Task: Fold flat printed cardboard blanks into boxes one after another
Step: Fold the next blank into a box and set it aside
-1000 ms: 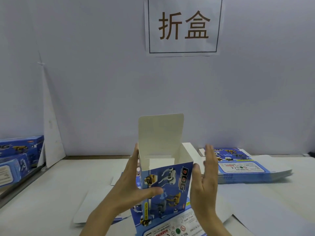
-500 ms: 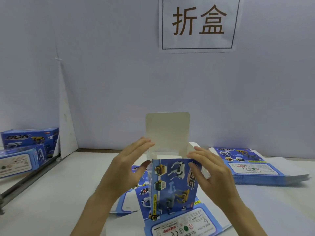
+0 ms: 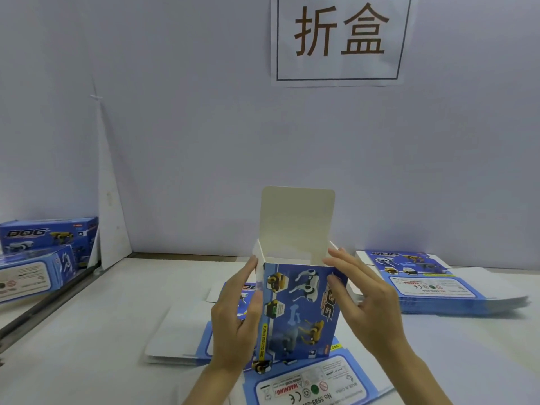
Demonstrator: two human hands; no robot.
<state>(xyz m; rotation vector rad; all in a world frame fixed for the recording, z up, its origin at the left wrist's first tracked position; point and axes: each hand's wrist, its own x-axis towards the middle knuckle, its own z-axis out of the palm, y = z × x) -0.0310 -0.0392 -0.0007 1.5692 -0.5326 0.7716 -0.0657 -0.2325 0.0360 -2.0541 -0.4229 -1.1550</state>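
Note:
A blue printed box (image 3: 298, 311) with robot-dog pictures stands upright in the middle, its top open and its white lid flap (image 3: 296, 220) sticking straight up. My left hand (image 3: 236, 317) lies flat against the box's left side, fingers straight, thumb on the front edge. My right hand (image 3: 365, 299) is on the right side, fingertips at the top right corner by the small side flap. Flat printed blanks (image 3: 318, 384) lie under and in front of the box.
A stack of flat blanks (image 3: 432, 285) lies at the right by the wall. Two folded blue boxes (image 3: 43, 252) sit at the far left behind a metal rail (image 3: 46, 305). A white blank (image 3: 172, 331) lies left of the box. A paper sign (image 3: 339, 39) hangs on the wall.
My left hand dropped from the top opening to lie flat on the box's left side. My right hand stayed at the top right corner. The view shifted slightly.

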